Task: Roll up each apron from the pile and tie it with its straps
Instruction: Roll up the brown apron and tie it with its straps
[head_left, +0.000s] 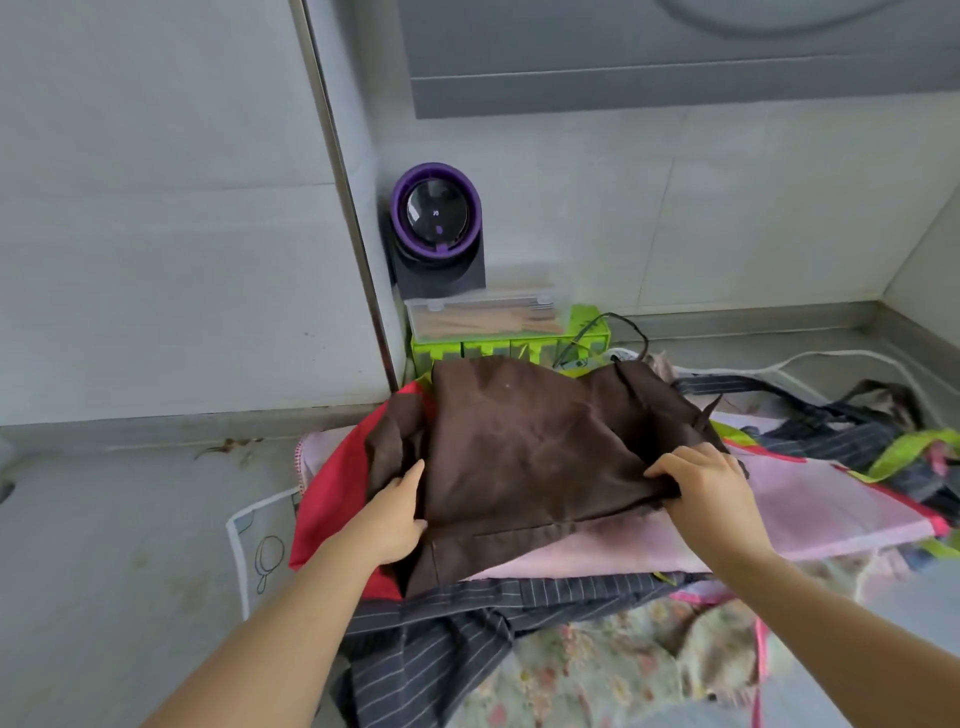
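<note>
Brown apron (530, 447): dark chocolate cloth, plain and matt, creased, with one small pale speck near its far edge. It is laid on top of a pile of aprons on a grey counter (104, 545), its near hem folded over and a stitched seam shown along the near edge. A thin dark strap (626, 325) is seen looping up from its far right corner.

Left hand (395, 514): closed on the apron's left edge, thumb laid on top, fingers curled round the gathered cloth.

Right hand (711, 483): closed on the right edge, where the cloth is bunched between curled fingers and thumb.

Pile, beneath the brown apron:
- red apron (337, 499), exposed at the left;
- pink apron (810, 504), edged in red, spread to the right;
- dark pinstriped apron (441, 639), draped toward the near edge;
- floral apron (597, 665), lowest at the near side;
- white cloth with a line drawing (260, 551), showing at the left.

Behind the pile, against the tiled wall: a lime-green box (587, 332), topped by a clear lidded container of wooden sticks (483, 317), and a dark device with a purple ring (436, 218).
</note>
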